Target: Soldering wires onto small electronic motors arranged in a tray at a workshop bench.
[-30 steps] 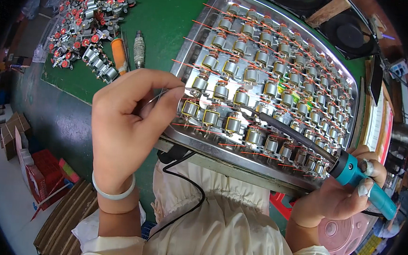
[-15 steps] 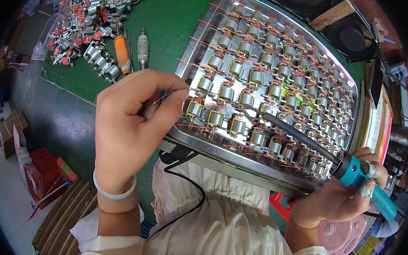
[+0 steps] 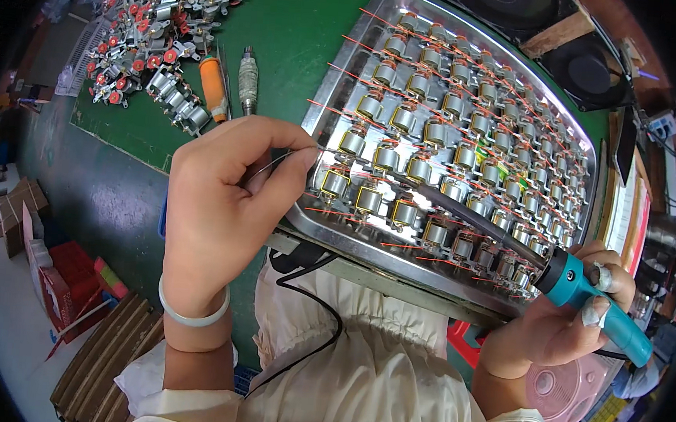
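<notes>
Left hand (image 3: 226,204): fingertips pinched together on a thin solder wire (image 3: 279,159), fed toward the tray's near-left corner.
Right hand (image 3: 564,318): clamped round the soldering iron (image 3: 506,241), tip among the front-row motors (image 3: 369,201).
Tray (image 3: 339,72): rows of small motors with red leads (finished joints too small to tell).
Left to do: loose motor pile (image 3: 144,33) on the green mat, seemingly untouched.

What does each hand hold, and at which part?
The right hand grips the blue handle of a soldering iron. The left hand pinches a thin grey solder wire near its end.
</notes>
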